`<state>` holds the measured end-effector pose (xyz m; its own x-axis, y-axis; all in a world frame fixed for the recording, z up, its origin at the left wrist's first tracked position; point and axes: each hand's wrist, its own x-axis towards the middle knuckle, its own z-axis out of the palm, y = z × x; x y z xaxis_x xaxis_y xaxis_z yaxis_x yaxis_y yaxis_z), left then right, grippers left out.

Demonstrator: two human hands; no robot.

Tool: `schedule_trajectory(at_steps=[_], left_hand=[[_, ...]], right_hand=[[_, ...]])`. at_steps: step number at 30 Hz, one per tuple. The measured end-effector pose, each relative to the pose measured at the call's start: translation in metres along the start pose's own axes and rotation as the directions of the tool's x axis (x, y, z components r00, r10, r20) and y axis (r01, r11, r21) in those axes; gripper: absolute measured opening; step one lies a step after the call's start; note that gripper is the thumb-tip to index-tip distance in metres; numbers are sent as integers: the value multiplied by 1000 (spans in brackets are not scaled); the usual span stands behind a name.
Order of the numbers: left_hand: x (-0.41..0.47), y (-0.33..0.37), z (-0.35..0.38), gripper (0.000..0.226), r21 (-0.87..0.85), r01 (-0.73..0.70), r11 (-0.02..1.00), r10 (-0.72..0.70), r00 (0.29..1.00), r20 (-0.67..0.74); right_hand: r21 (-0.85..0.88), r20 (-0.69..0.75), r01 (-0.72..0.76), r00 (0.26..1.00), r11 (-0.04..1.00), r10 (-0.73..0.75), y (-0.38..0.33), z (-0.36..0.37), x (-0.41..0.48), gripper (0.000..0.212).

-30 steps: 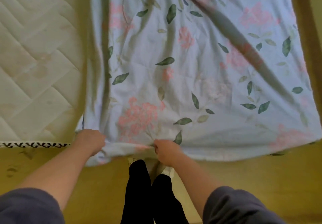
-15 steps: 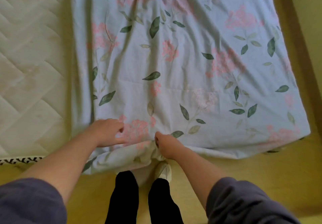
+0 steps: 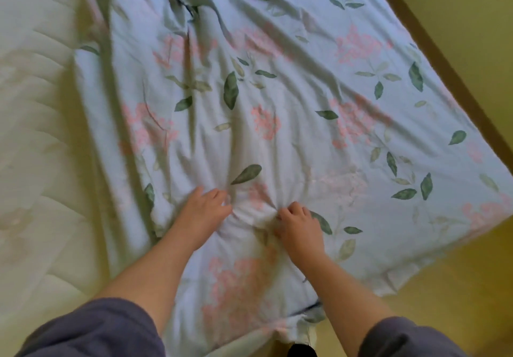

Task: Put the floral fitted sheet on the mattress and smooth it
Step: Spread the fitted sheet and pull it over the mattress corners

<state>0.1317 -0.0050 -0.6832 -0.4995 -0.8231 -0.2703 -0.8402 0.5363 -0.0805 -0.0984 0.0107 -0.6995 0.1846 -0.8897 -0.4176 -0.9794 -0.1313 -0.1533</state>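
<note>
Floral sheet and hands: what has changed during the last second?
Both hands let go of the near hem and moved forward onto the floral sheet. The left hand and right hand now bunch fabric between them with curled fingers. The mattress stays bare on the left.

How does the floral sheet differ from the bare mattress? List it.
The floral sheet is pale blue with pink blooms and green leaves; the mattress is plain off-white. The sheet is creased and bunched; the mattress is evenly quilted. Both are pale.
</note>
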Motion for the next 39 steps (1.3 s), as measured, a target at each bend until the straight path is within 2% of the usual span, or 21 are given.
schedule_trajectory(at_steps=[3,5,7,9,10,13,15,18,20,21,23,24,29,32,33,34,36,38,39], left_hand=[[9,-24,18,23,-45,-148,988,134,965,-225],[10,-34,22,18,-88,-246,965,210,932,-294],[7,-41,22,21,-69,-282,957,259,936,-238],[6,-43,23,48,-55,-250,967,245,966,-87],[6,-41,21,50,-59,-217,974,215,976,-33],[13,-25,17,22,-58,-210,976,200,970,-140],[15,-18,14,23,-73,-219,973,200,959,-200],[14,-20,16,29,-200,-269,942,216,944,-250],[10,-17,19,23,-336,-201,920,158,976,-150],[9,-14,21,16,-362,-138,922,127,990,-54],[6,-6,27,9,-348,-37,937,106,978,181],[5,-5,28,10,-331,-14,944,102,962,252],[15,-14,15,13,-280,2,960,105,925,366],[14,-11,8,13,-255,3,967,115,887,446],[14,-9,4,18,-259,-13,966,133,882,451],[14,-6,0,24,-273,-35,962,156,887,435],[16,4,-9,34,-300,-119,947,215,926,312],[22,22,-13,42,-260,-279,924,314,944,103],[26,36,-14,42,-213,-369,905,374,927,-17]], right_hand=[[40,-121,26,992,999,-21,-7,12,10,13],[95,-180,59,983,994,-41,-2,9,9,8],[164,-201,89,978,982,-55,-1,5,4,6],[247,-216,102,975,964,-48,-2,-2,-2,5],[289,-236,102,971,952,-32,-2,-5,-3,7],[312,-332,140,943,940,-30,0,-6,-12,14],[334,-340,140,940,932,-19,4,-1,-20,16],[501,-200,7,974,865,107,10,-2,-19,15],[459,-95,-56,989,886,112,10,0,-12,17],[408,-32,-77,995,910,99,7,0,-9,16],[346,86,-86,994,934,60,-1,3,-4,13],[340,113,-70,993,938,33,-3,5,-3,12],[272,75,6,997,962,-27,-2,1,5,14],[150,91,136,984,979,-151,-1,7,-4,2],[148,87,164,980,975,-178,1,6,-8,8],[153,79,183,977,971,-196,5,5,-12,20],[124,0,203,979,971,-205,24,-1,-23,42],[78,-139,169,978,982,-158,52,-6,-39,51],[49,-184,133,975,990,-121,68,-6,-50,51]])
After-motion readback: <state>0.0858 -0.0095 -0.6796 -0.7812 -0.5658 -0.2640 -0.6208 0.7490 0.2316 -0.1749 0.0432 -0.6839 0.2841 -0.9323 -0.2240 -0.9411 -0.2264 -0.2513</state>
